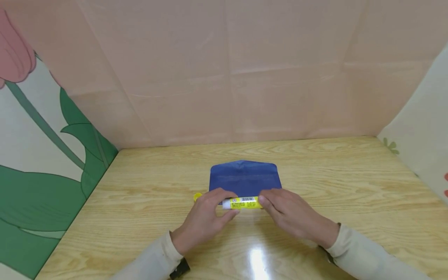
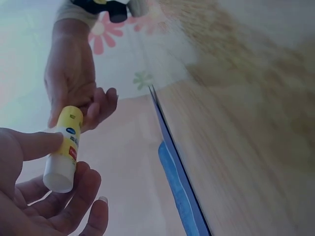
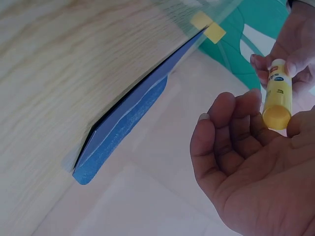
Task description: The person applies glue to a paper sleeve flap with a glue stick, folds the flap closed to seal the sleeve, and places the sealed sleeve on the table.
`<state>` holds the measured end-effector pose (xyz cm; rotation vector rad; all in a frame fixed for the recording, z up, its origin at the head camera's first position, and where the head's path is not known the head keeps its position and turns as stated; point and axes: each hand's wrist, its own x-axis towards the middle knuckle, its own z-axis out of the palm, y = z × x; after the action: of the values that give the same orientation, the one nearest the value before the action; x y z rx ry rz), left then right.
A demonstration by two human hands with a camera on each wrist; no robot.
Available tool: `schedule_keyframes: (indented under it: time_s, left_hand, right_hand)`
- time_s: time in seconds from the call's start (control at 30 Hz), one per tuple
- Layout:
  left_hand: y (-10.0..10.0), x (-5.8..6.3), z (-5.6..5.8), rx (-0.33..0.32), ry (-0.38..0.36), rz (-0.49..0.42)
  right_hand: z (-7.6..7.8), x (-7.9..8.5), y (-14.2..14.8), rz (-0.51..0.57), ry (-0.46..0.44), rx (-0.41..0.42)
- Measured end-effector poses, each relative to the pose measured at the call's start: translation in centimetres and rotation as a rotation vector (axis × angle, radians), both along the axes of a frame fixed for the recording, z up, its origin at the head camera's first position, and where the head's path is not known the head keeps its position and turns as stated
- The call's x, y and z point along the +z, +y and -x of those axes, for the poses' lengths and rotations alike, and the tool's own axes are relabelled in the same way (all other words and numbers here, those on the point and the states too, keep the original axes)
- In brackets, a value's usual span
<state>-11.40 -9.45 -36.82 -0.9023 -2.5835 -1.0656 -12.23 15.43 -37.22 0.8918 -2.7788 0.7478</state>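
A yellow glue stick [image 1: 246,203] with a white end lies level between both hands, in front of the envelope. My left hand [image 1: 206,217] pinches it near the white end, thumb below and index finger above in the head view. At the yellow end, my right hand [image 1: 295,216] grips it between thumb and bent fingers. Behind the hands a dark blue envelope [image 1: 245,179] rests on the table, its flap unfolded toward the back wall. The right wrist view shows the envelope [image 3: 133,108] edge-on, with the flap raised slightly.
A small yellow cap-like piece [image 1: 197,196] stands on the wooden table [image 1: 147,217] just left of the envelope. A pink sheet [image 1: 227,77] covers the back, and flower-printed panels [image 1: 38,202] stand at both sides.
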Motion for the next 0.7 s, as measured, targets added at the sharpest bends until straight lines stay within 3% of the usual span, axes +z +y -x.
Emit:
schedule_keyframes:
  time_s: [0.2, 0.43, 0.7]
  left_hand:
    - [-0.05, 0.08, 0.05, 0.010, 0.042, -0.016]
    - [-0.12, 0.15, 0.07, 0.034, 0.017, -0.026]
    - [-0.24, 0.02, 0.28, 0.039, 0.024, -0.054]
  right_hand:
    - [0.07, -0.08, 0.10, 0.022, 0.029, 0.013]
    - [0.09, -0.13, 0.02, 0.073, 0.051, 0.029]
    - [0.13, 0.05, -0.22, 0.128, 0.167, 0.050]
